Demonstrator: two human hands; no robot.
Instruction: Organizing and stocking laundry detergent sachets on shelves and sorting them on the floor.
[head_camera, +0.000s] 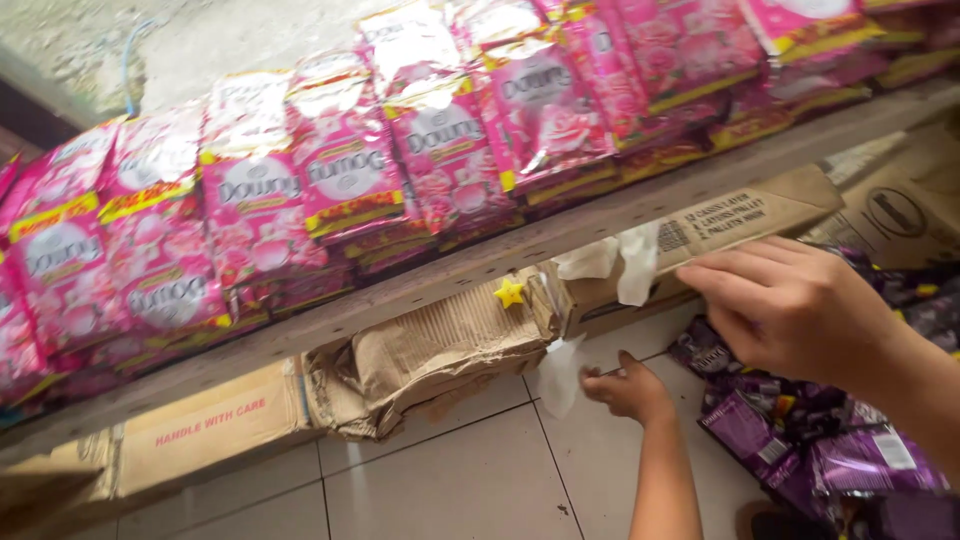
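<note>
The right hand (790, 305), at the right of the frame, is loosely open, its fingers stretched leftward and together toward the torn white paper strip (625, 260) hanging from the long brown cardboard box (700, 235) under the shelf; whether the fingertips touch the paper or the box is hard to tell. The left hand (630, 388), lower centre, rests knuckles-up on the white tiled floor (450, 480), fingers curled at the edge of a white paper scrap (560, 375); the grip itself is hidden beneath the hand. The box's long axis runs from lower left to upper right, its torn end pointing lower left. Glossy purple sachets (800, 440) lie heaped at lower right, partly covered by the right forearm. Pink sachets (300, 190) line the grey wooden shelf (400, 295), cut off by the frame's top and left edge.
</note>
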